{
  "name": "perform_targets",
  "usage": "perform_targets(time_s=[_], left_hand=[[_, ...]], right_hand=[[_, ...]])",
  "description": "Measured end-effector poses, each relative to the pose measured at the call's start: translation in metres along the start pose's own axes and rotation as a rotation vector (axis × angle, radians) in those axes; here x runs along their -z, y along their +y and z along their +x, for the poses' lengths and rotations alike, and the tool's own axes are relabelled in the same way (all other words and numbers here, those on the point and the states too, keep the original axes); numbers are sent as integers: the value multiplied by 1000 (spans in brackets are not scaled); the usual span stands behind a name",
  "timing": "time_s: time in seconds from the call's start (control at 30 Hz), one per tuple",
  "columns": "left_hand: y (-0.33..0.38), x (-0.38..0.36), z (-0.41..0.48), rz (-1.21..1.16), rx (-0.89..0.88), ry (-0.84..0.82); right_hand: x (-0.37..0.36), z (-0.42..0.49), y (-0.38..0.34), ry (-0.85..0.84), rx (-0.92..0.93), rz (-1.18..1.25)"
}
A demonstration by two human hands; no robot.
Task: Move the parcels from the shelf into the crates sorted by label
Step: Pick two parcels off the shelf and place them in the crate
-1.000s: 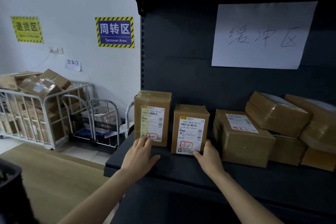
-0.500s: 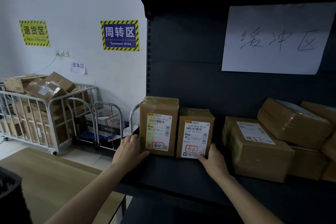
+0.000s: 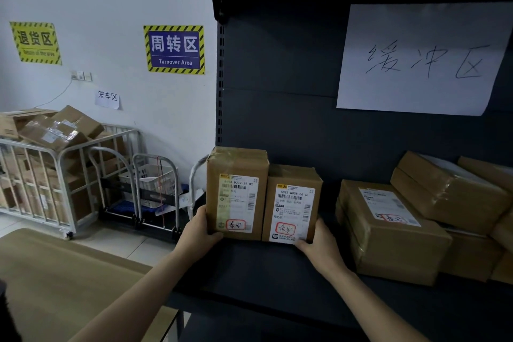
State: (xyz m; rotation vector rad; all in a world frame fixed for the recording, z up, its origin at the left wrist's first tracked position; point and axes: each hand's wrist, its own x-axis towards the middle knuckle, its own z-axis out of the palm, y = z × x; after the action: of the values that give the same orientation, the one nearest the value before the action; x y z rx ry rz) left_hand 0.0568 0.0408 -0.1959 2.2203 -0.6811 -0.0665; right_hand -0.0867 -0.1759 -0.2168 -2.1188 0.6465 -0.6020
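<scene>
Two brown parcels stand upright side by side, touching, on the dark shelf (image 3: 272, 266) at centre frame. Taller parcel (image 3: 237, 191) on the left, shorter parcel (image 3: 291, 203) on the right; both show white shipping labels w/ a red-circled handwritten mark at the bottom.

Left hand (image 3: 198, 233) at centre-left of frame is pressed against the taller parcel's outer left side, low down. Fingers wrap behind that side, mostly hidden, thumb at the lower front corner. Hand partly open, cupping the box, not closed round it.

Right hand (image 3: 322, 247) at centre-right sits at the shorter parcel's lower right corner; thumb touches the front bottom edge by the label, fingers go round the right side, out of sight. So the two hands squeeze the pair between them.

More parcels (image 3: 388, 230) stacked at the right of the frame, on the same shelf, apart from the hands. White handwritten paper sign (image 3: 422, 58) upper right on the back panel. Metal cage cart (image 3: 55, 169) w/ boxes at left. No crates in view.
</scene>
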Motion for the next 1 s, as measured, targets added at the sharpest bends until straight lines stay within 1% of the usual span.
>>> perform_targets(time_s=[0.3, 0.43, 0.63, 0.87, 1.0], left_hand=[[8, 11, -11, -170, -30, 1], [21, 13, -23, -165, -50, 40], [36, 16, -43, -82, -86, 101], [51, 19, -69, -105, -91, 136], [55, 21, -89, -110, -70, 157]], right_hand=[[11, -10, -4, 14, 48, 39], [21, -15, -10, 18, 75, 44], [32, -25, -11, 24, 146, 59], [47, -47, -16, 23, 171, 57], [53, -60, -20, -11, 168, 76]])
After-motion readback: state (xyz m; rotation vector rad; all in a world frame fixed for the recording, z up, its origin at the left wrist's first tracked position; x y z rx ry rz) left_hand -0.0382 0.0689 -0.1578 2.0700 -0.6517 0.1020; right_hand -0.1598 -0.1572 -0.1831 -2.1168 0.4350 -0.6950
